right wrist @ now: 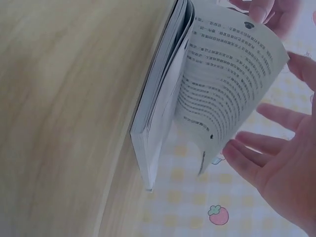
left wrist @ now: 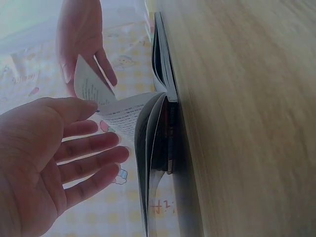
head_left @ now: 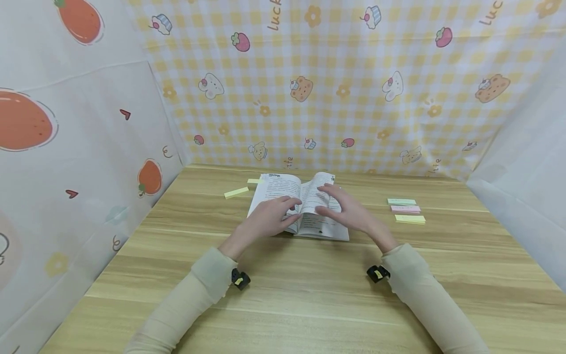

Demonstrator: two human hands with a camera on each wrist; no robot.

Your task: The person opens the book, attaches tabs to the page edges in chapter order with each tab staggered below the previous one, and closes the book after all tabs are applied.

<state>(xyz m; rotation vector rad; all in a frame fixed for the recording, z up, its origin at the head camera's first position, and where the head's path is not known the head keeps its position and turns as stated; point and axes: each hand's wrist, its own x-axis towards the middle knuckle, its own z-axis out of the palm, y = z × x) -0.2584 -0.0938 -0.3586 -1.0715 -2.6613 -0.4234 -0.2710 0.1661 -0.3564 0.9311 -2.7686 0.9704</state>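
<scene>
An open book (head_left: 276, 189) with printed pages lies toward the back of the table, a curved page (right wrist: 232, 74) raised above its right half. My left hand (head_left: 271, 216) is over the lower left part of the book; its thumb tip is right at the raised page's edge in the left wrist view, the other fingers spread loosely. On the far side of that page, my right hand (head_left: 347, 209) has its fingers apart and gently bent. Its fingertips (right wrist: 234, 153) meet the page's outer edge in the right wrist view.
Two yellow paper strips (head_left: 236, 192) lie by the book's left side. Off to the right, green (head_left: 401, 202), pink (head_left: 405, 209) and yellow (head_left: 410, 219) sticky-note strips sit in a column on the wooden table (head_left: 300, 305). A checked, printed curtain (head_left: 283, 113) hangs behind.
</scene>
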